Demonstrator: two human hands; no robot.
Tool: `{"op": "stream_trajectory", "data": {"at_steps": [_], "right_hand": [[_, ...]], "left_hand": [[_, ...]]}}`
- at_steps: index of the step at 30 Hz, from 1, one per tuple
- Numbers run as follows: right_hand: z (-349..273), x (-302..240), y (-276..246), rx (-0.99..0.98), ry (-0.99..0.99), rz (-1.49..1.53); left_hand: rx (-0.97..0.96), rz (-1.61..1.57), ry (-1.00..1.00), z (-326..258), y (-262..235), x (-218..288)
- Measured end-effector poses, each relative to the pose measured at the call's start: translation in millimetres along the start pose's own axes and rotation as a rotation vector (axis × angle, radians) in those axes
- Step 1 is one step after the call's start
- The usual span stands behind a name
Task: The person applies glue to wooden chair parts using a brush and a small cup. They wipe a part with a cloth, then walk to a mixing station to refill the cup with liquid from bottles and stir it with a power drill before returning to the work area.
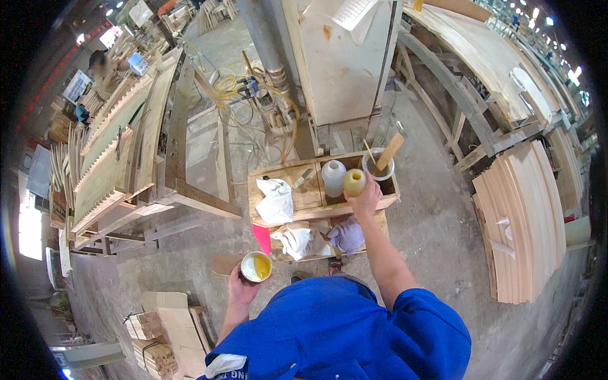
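My left hand [239, 290] is wrapped round a small round tub [256, 267], which has white and yellow material inside. My right hand [365, 202] grips a yellowish plastic bottle [354, 183] with an open neck, at the right part of a wooden box [304, 212]. Just left of that bottle stands a whitish plastic bottle [333, 178]. Behind it, a round plastic bucket [387, 170] holds a flat wooden stick [391, 152] and a thin stick. On the box's left part lie a white cloth [274, 201] and a small scraper-like tool [303, 178].
Cloths, white [292, 240] and purple [346, 235], lie on the box's near level. A wooden bench [171, 133] stands left. A stack of curved wood strips [522, 221] sits right. A cabinet [342, 63] is ahead; yellow hoses [231, 88] trail on the floor. Cardboard [174, 323] lies lower left.
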State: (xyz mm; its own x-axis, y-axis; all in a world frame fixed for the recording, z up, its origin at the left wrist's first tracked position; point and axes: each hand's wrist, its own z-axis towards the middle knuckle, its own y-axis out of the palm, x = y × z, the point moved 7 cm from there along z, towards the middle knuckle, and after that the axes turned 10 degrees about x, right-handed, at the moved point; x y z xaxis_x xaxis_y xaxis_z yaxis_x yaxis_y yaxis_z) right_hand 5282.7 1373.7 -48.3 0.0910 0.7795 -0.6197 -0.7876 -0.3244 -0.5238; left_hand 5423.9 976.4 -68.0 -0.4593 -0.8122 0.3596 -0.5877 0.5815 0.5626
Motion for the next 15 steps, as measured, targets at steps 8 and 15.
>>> {"op": "stream_trajectory", "data": {"at_steps": [8, 15], "right_hand": [[-26.4, -12.5, -1.9, -0.098, 0.109, 0.255], [-24.9, -49.4, 71.7, -0.024, 0.353, 0.172]], "left_hand": [[0.004, -0.020, 0.050, -4.3, -11.8, -1.8], [-0.005, 0.049, 0.131, -27.3, 12.3, 8.5]]}}
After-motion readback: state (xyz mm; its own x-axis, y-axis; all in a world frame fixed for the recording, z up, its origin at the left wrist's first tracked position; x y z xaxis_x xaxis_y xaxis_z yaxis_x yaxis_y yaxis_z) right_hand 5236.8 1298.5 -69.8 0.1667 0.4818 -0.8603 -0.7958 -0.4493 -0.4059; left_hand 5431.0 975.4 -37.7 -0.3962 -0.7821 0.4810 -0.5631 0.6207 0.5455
